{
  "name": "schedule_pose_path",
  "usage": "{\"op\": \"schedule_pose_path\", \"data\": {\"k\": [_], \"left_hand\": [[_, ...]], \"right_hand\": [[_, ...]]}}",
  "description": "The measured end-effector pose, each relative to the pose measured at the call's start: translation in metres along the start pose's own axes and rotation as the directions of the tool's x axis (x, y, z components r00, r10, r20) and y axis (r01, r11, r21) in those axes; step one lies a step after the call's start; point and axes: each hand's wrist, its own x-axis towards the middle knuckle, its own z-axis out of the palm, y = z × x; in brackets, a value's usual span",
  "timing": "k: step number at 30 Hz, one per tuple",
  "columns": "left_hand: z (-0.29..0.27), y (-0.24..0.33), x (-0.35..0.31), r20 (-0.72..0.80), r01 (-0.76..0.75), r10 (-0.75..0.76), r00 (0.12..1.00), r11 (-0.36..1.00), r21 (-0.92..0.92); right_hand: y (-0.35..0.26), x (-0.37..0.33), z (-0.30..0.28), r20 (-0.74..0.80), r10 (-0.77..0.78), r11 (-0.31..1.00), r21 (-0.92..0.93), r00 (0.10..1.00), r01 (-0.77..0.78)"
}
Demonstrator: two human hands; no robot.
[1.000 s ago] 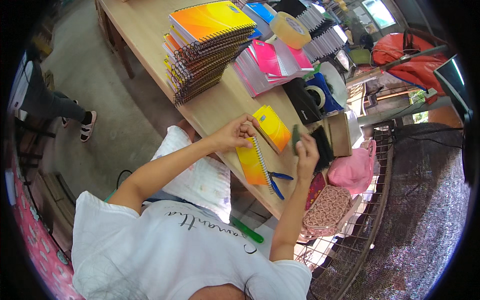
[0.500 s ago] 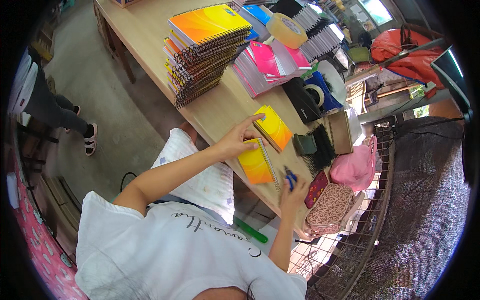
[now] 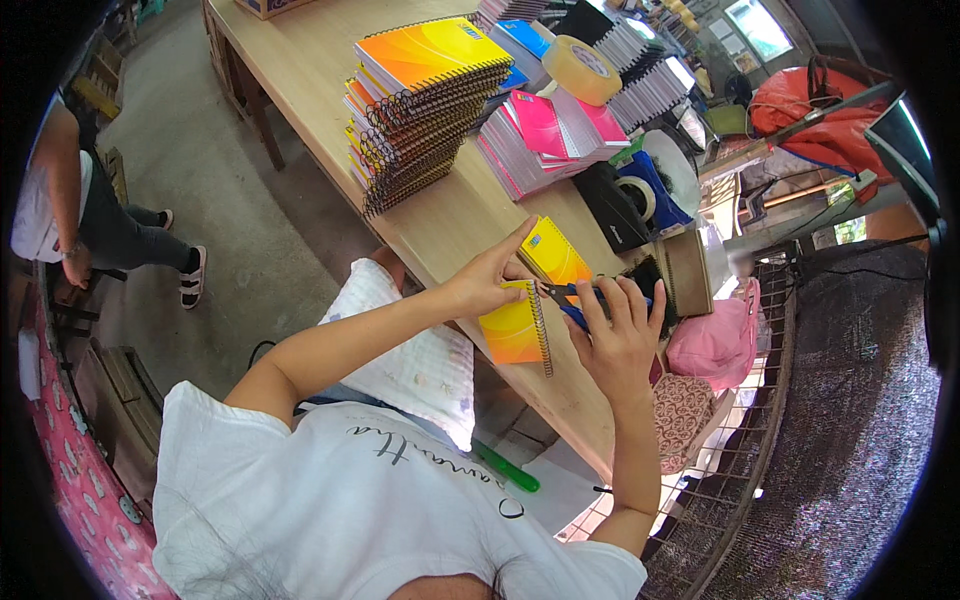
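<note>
A small yellow-orange spiral notebook [image 3: 512, 332] is pinched between the thumb and fingers of my left hand [image 3: 485, 283], at the table's near edge. My left index finger stretches toward another yellow notebook [image 3: 556, 252] lying just beyond. In my right hand [image 3: 622, 335] is a pair of blue-handled pliers [image 3: 576, 307]. The fingers partly hide its handles. Its dark jaws are at the upper end of the held notebook's wire coil [image 3: 544, 335]; whether they grip the wire is too small to tell.
On the wooden table [image 3: 420, 225] stand a tall stack of orange-yellow spiral notebooks [image 3: 425, 110], pink notebooks [image 3: 535, 140], a tape roll [image 3: 582, 70] and a black tape dispenser [image 3: 612, 208]. A patterned pouch [image 3: 684, 420] and pink bag [image 3: 715, 345] sit at right. A person [image 3: 100, 205] stands left.
My right hand has moved up and left, bringing the pliers to the notebook's coil. My left hand still holds the notebook. The person at left has come further into view.
</note>
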Motion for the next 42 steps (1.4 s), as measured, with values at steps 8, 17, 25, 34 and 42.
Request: {"op": "schedule_pose_path", "data": {"k": [8,17,25,34,42], "left_hand": [[-0.004,-0.001,0.002,0.006,0.039,-0.039,0.999,0.999,0.01],[-0.004,0.005,-0.002,-0.091,0.105,-0.1,0.991,0.993,0.047],[-0.004,0.005,-0.002,-0.126,0.069,-0.052,0.991,0.989,0.134],[0.0,0.13,-0.033,-0.084,-0.24,0.448,0.89,0.617,0.75],[-0.109,0.323,0.011,-0.11,-0.24,0.802,0.588,0.302,0.923]], "right_hand": [[0.004,0.009,0.002,-0.009,-0.146,0.985,-0.094,0.989,0.145],[0.003,0.011,-0.001,-0.034,-0.135,0.985,-0.109,0.99,0.131],[-0.002,0.014,-0.002,0.152,0.029,0.995,0.094,0.988,-0.044],[0.016,-0.033,-0.007,0.028,0.653,0.599,0.592,0.757,-0.539],[0.004,-0.13,0.043,0.309,0.723,0.368,0.584,0.618,-0.723]]}}
